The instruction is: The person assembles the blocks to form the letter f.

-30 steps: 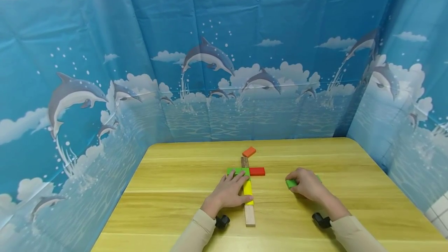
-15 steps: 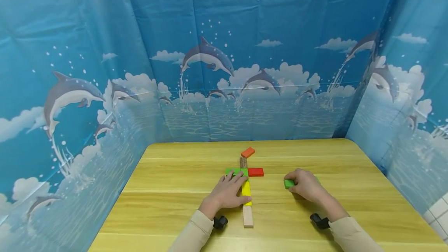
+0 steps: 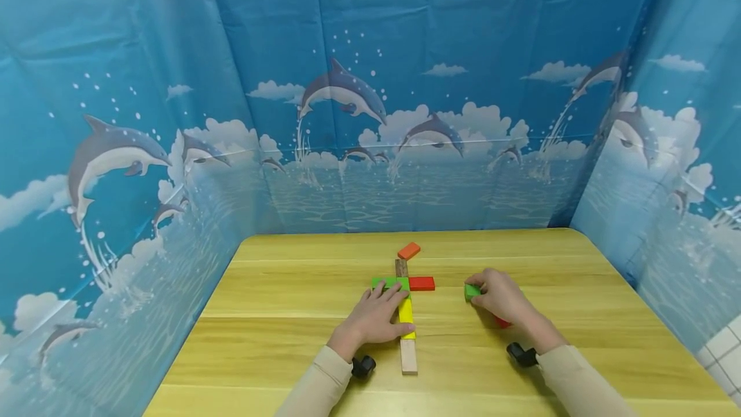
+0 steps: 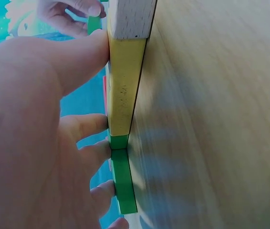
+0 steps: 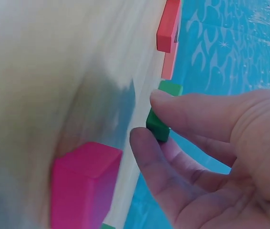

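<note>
We are resting a left hand [image 3: 376, 317] on laid-out blocks and pinching a green block [image 3: 471, 292] in a right hand [image 3: 500, 298].
Around the middle of the bench [image 3: 260, 340], our left grip is lying spread and holding nothing, its fingers touching the green pieces [image 3: 384, 282], its thumb touching the yellow block [image 3: 406, 314]. A brown block [image 3: 401, 268] is pointing toward the far edge, a pale block [image 3: 408, 357] toward the near edge; an orange block [image 3: 409, 250] is lying askew nearest the far edge, and a red block [image 3: 422, 284] is jutting rightward. Nearer the right edge, our right grip is closed narrowly, holding the green block between thumb and fingers; a pinkish-red block [image 5: 85, 186] is lying near that hand, nearer us.
</note>
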